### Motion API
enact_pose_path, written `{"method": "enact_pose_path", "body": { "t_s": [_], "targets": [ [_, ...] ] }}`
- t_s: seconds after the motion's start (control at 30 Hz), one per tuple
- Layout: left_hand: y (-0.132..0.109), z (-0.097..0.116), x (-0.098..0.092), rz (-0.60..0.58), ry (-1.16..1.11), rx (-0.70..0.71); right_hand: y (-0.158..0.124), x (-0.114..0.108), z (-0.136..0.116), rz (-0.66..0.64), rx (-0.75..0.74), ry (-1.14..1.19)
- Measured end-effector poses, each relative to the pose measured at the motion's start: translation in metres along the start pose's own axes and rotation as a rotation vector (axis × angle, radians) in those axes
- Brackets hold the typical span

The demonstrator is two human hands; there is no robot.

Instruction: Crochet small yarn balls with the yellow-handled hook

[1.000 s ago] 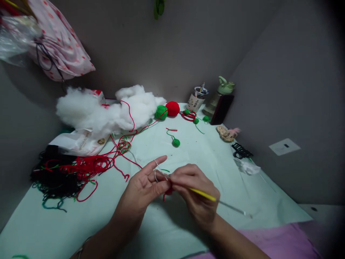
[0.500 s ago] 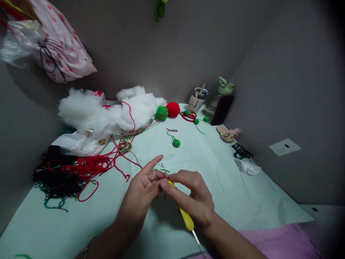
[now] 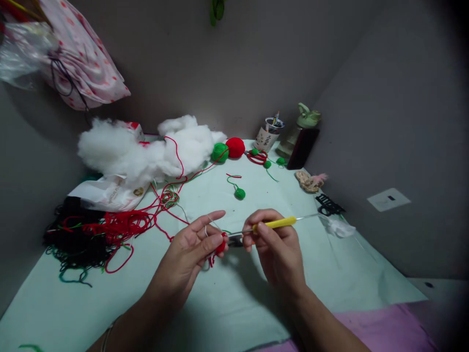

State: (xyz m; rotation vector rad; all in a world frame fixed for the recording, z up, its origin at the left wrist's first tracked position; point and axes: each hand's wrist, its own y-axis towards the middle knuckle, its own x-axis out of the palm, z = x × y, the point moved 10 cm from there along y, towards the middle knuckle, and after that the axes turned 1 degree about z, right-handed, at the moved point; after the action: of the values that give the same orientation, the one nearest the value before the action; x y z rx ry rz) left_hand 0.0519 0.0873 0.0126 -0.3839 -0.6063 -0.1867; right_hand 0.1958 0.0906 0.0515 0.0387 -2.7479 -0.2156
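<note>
My left hand (image 3: 192, 247) pinches a small red crochet piece (image 3: 221, 245) between thumb and fingers. White yarn (image 3: 212, 224) runs over its raised index finger, and short red strands hang below the piece. In my right hand (image 3: 276, 247) is a crochet hook with a yellow handle (image 3: 280, 223), lying almost level. The hook's metal tip reaches the right side of the red piece; whether it sits inside a stitch I cannot tell. Partly hidden on the table between the hands is a dark object (image 3: 235, 241) with an orange bit beside it.
White stuffing (image 3: 190, 149), a green yarn ball (image 3: 220, 153) and a red yarn ball (image 3: 235, 147) stand at the back. Tangled red yarn (image 3: 124, 225) lies left. A small green ball (image 3: 240, 194) is ahead; red-handled scissors (image 3: 257, 157), a pen cup (image 3: 267, 137) and a bottle (image 3: 293, 139) stand back right.
My right hand has moved right, away from my left fingers, and the hook has swung from steeply slanted to nearly level. The red piece now shows more clearly in my left hand.
</note>
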Motion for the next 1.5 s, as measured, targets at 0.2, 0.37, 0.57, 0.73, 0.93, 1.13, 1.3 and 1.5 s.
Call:
{"method": "enact_pose_path", "body": {
  "t_s": [0.2, 0.37, 0.57, 0.73, 0.93, 1.13, 1.3, 1.5],
  "targets": [
    [0.003, -0.010, -0.007, 0.078, 0.016, 0.038, -0.006, 0.018, -0.011, -0.099, -0.168, -0.438],
    [0.002, -0.009, -0.010, 0.109, -0.003, 0.060, -0.009, 0.030, -0.011, -0.157, -0.171, -0.505],
    [0.000, -0.004, -0.004, 0.051, 0.027, -0.005, -0.001, 0.016, -0.001, -0.066, -0.022, -0.325],
    [0.000, -0.003, -0.002, 0.016, -0.005, -0.021, 0.000, 0.008, 0.007, -0.059, 0.016, -0.198],
    [-0.002, -0.001, 0.000, -0.011, 0.038, -0.019, 0.001, 0.007, 0.006, -0.031, 0.021, -0.212],
    [-0.001, 0.002, 0.003, -0.052, 0.183, 0.027, 0.001, 0.006, 0.007, 0.002, 0.051, -0.226],
    [0.000, 0.004, -0.001, -0.068, 0.239, 0.061, 0.004, -0.004, 0.013, 0.037, 0.090, -0.143],
    [0.000, 0.000, 0.000, -0.102, 0.275, 0.027, 0.008, -0.011, 0.016, 0.058, 0.138, -0.068]
  ]
}}
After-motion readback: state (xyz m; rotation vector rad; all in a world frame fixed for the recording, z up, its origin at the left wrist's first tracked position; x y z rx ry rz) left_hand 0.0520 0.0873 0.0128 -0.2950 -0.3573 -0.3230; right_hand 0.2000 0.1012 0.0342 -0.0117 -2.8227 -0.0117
